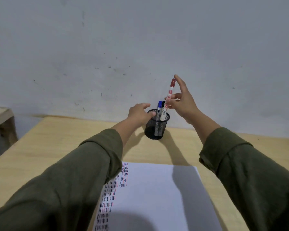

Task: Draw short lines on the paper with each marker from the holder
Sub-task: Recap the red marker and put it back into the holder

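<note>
A black mesh holder [156, 127] stands at the far side of the wooden table. My left hand [139, 113] grips its left rim. My right hand [182, 100] pinches a red-capped marker [170, 94], cap up, its lower end just inside the holder's mouth. A blue-capped marker [159, 107] and a black-capped marker [163, 103] stand inside the holder. The white paper [157, 197] lies near me, with rows of short black, red and blue lines along its left side, partly hidden by my left sleeve.
The wooden table [57, 147] meets a grey wall [140, 47] just behind the holder. A wooden bench or stool [0, 120] stands off the table's left edge. Both of my green sleeves cross the table's near half.
</note>
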The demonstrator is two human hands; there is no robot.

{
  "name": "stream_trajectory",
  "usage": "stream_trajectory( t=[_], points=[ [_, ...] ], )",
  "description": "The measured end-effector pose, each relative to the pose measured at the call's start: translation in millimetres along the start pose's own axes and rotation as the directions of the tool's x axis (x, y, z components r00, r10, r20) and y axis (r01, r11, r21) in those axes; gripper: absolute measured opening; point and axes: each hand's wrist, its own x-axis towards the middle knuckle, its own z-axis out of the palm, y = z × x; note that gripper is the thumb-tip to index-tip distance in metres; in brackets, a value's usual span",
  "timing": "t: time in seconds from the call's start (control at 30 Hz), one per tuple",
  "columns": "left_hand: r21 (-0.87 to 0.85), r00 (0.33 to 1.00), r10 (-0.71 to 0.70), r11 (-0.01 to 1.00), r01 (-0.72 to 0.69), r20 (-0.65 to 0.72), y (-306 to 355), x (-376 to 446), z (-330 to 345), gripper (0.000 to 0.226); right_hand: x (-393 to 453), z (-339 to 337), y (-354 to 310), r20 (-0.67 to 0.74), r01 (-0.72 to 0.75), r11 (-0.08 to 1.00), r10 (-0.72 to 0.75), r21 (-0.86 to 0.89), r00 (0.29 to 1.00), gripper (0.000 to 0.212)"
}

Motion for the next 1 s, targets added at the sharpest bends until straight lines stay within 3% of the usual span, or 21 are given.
stream_trajectory(
  t=[0.33, 0.57, 0.77, 1.0],
  points=[
    [0.063, 1.000, 0.023, 0.998, -0.023, 0.000, -28, 25, 19, 0.053, 30, 34, 41, -0.004, 0.025, 0.984, -0.026, -0.176, 1.000, 0.070],
    [-0.009, 0.999, 0.043, 0.999, -0.043, -0.010, -33, 27, 20, 0.051, 32, 50, 58, 0.088, 0.078, 0.948, -0.054, -0.309, 0.995, 0.066],
    [-0.060, 1.000, 0.026, 0.998, -0.026, -0.004, -34, 28, 21, 0.052, 38, 55, 61, 0.080, 0.080, 0.915, -0.052, -0.396, 0.995, 0.051],
    [-0.073, 1.000, 0.023, 0.997, -0.023, -0.005, -35, 29, 22, 0.050, 45, 56, 66, 0.052, 0.124, 0.845, -0.113, -0.521, 0.992, 0.020]
  ],
)
